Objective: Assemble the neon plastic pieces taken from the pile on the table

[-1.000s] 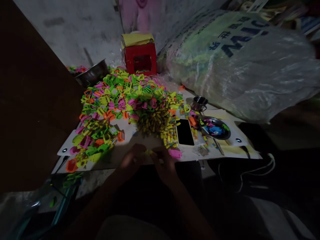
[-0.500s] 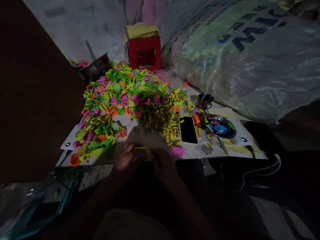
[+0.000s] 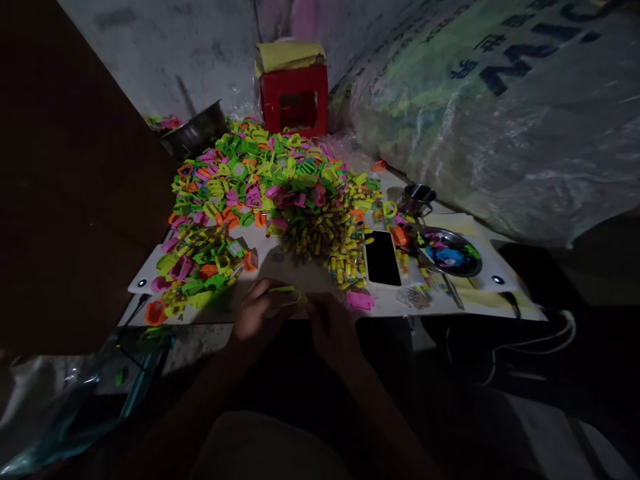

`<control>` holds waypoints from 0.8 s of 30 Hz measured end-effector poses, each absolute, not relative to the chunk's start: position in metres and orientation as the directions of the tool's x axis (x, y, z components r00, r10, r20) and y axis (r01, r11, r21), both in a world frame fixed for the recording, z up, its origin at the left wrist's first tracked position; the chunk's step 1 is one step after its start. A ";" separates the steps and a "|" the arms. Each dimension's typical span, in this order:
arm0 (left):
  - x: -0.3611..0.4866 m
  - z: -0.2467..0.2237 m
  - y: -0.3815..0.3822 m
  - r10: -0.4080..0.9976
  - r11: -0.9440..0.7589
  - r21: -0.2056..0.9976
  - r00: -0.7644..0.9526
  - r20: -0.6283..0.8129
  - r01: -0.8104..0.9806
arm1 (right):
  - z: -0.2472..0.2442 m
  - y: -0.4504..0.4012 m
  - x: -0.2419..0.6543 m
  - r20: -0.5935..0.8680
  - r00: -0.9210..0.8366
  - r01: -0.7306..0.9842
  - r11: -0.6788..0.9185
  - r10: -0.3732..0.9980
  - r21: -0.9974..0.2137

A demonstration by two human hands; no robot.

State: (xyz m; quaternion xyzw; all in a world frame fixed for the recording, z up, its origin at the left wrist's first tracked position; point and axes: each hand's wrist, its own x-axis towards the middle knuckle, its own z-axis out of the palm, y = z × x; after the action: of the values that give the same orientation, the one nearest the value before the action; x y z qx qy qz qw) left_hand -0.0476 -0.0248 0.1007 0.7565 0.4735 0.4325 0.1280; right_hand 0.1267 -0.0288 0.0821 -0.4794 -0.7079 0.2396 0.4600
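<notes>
At the table's front edge my left hand (image 3: 253, 313) is closed around a thin yellow plastic piece (image 3: 283, 290), which looks like a narrow open frame. My right hand (image 3: 330, 327) has its fingers pinched together at the right end of that piece; shadow hides the exact grip. Beyond my hands lies a large heap of green, yellow, pink and orange plastic pieces (image 3: 250, 167). Many small yellow cylindrical pieces (image 3: 320, 233) are spread in front of the heap. A smaller mixed pile (image 3: 200, 267) sits left of my left hand, and a pink piece (image 3: 361, 301) right of my right hand.
A phone (image 3: 383, 260) lies right of the yellow pieces. Past it stand a metal cup (image 3: 416, 199) and a metal dish (image 3: 473, 267) with coloured pieces. A red box (image 3: 295, 77), a metal pan (image 3: 197, 133) and a big plastic sack (image 3: 500, 147) line the back.
The view has shifted slightly, so the table appears a little further right. The yellow piece now shows more of its frame between my hands, and my fingers are slightly further apart.
</notes>
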 end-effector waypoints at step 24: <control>-0.058 0.102 -0.046 0.986 -0.137 0.844 -0.007 0.164 0.519 | 0.089 -0.044 0.113 0.395 -0.428 0.768 0.557 0.813 -0.315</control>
State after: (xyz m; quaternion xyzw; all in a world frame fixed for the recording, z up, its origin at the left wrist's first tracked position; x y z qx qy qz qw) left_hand -0.0582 -0.0462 0.1018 0.6406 0.5875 0.3977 0.2938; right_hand 0.1127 -0.0439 0.0888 -0.4685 -0.8438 0.0435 0.2583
